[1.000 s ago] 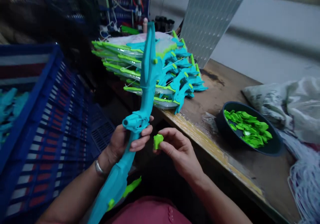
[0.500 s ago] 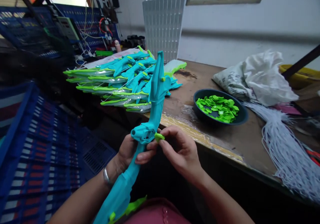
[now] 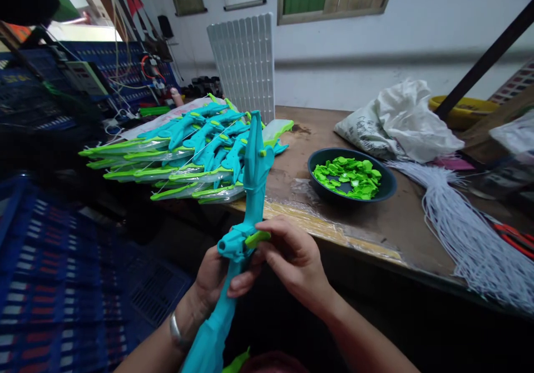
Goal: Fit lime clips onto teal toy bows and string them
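Note:
A turquoise plastic toy bow (image 3: 255,195) stands tilted in front of me, its upper limb pointing up and its lower part running toward my lap. My left hand (image 3: 212,275) is wrapped around it just below the middle hub. Between the thumb and fingers of my right hand (image 3: 294,256) is a small lime-green plastic piece (image 3: 257,239), laid against the right side of the hub. Whether the piece is seated there I cannot tell. A dark round bowl (image 3: 352,198) on the table holds many similar green pieces.
Several turquoise and green toy bows (image 3: 196,145) lie stacked on the table (image 3: 300,156), left of centre. White cords (image 3: 454,223) spread over its right side, by a white sack (image 3: 400,123). Blue crates (image 3: 62,273) stand at my left.
My right hand has brought the green piece from beside the hub onto its side. The piece now shows more of its length. My view has shifted right.

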The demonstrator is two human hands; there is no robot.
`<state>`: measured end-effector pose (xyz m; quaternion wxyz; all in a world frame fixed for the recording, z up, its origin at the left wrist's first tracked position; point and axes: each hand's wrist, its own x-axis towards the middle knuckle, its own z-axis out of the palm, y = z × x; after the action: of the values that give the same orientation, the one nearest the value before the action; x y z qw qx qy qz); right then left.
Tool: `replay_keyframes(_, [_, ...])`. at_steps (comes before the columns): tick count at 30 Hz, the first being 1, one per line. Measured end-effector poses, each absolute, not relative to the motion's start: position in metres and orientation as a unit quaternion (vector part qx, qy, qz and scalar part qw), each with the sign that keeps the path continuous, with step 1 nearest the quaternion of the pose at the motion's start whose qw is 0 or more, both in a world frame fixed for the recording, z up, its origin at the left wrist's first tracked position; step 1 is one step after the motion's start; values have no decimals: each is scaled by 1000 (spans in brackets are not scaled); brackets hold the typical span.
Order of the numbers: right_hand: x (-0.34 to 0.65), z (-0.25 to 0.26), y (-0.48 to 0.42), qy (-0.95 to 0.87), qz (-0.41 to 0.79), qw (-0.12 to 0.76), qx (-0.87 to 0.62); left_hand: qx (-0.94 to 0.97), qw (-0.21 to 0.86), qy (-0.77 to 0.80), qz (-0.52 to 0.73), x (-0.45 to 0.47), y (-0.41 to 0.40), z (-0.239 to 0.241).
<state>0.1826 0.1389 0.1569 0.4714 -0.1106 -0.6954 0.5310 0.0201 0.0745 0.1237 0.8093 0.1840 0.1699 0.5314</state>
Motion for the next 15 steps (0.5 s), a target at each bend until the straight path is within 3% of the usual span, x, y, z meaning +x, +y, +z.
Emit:
replay_keyframes(12, [195,151,155,-881,136,445,-83,161,832,163,506,15,76,121])
replay_keyframes(15, [196,156,155,-858,154,484,-78,164,834,163,500,17,78,122])
